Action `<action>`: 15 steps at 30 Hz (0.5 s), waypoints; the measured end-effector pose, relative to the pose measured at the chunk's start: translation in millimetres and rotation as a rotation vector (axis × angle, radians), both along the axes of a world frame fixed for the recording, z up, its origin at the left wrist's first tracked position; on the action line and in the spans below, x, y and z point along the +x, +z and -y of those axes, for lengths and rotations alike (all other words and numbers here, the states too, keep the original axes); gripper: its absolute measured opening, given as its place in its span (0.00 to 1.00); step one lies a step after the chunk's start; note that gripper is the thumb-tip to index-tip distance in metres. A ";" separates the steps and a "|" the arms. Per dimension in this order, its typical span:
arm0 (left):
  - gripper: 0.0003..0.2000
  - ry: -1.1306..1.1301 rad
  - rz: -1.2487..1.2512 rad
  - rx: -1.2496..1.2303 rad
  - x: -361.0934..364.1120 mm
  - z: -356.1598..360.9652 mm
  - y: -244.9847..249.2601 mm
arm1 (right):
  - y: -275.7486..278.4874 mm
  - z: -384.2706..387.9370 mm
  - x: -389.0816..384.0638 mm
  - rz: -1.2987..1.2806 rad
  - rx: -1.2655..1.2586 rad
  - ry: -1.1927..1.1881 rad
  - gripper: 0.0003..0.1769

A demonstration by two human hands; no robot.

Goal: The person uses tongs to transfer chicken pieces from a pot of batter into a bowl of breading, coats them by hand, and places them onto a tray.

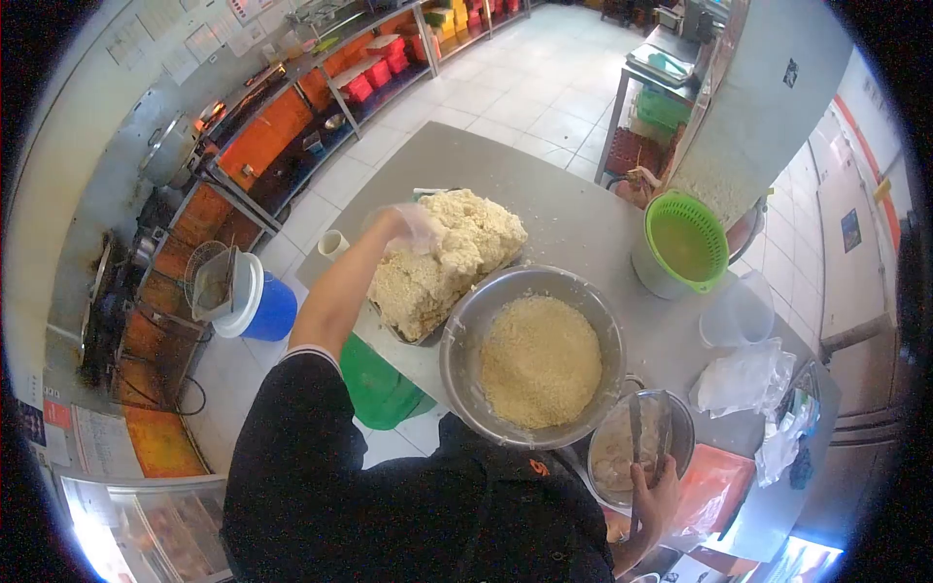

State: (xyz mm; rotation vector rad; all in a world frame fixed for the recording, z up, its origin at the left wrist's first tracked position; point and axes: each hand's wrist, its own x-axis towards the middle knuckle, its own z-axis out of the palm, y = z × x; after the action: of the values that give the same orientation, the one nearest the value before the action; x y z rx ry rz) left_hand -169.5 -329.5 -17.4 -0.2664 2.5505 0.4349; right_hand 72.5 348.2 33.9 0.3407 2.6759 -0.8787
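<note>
My left hand [413,228], in a clear glove, rests on top of a big heap of breaded pieces [442,262] piled on a tray at the table's left side. Right beside the heap stands a large steel bowl [462,330] filled with pale crumbs [539,361]. My right hand [656,496] grips a pair of metal tongs [637,437] that reach into a smaller steel bowl [680,413] holding pale raw pieces near my body.
A steel pot with a green colander [685,238] stands at the table's far right, with a clear jug [739,311] and crumpled plastic bags [743,379] nearby. A small cup [332,243] sits at the left edge. On the floor stand a blue bucket [267,306] and a green bin [374,384].
</note>
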 end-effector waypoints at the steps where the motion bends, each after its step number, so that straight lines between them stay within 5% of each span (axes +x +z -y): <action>1: 0.30 -0.063 0.005 -0.088 -5.8 11.3 -13.3 | 3.8 2.0 -0.4 0.019 -0.005 -0.015 0.38; 4: 0.30 -0.026 -0.022 -0.161 -9.3 9.7 -16.2 | -27.9 -16.5 8.3 -0.149 0.046 0.027 0.36; 6: 0.30 -0.004 -0.062 -0.289 1.7 -31.9 39.9 | -7.6 -5.0 5.6 -0.089 0.023 -0.017 0.36; 9: 0.17 0.284 -0.489 -0.196 3.5 -22.2 -11.3 | -14.0 -11.9 7.0 -0.047 -0.034 -0.033 0.34; 11: 0.18 0.495 -0.619 0.368 13.3 -13.7 -93.8 | -28.9 -21.7 7.3 -0.045 -0.065 -0.028 0.34; 13: 0.21 0.507 -0.668 0.471 26.8 -21.9 -111.4 | -36.9 -27.5 9.1 -0.049 -0.077 -0.028 0.34; 15: 0.26 0.312 -0.651 0.117 31.5 -52.4 -57.9 | -27.9 -25.2 8.1 -0.038 -0.098 -0.030 0.33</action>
State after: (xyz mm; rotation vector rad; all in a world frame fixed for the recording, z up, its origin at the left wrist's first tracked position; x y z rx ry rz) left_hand -138.0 -277.1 -75.4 -0.5590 3.1037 0.9110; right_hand 80.6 373.4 6.0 0.3462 2.6567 -1.0307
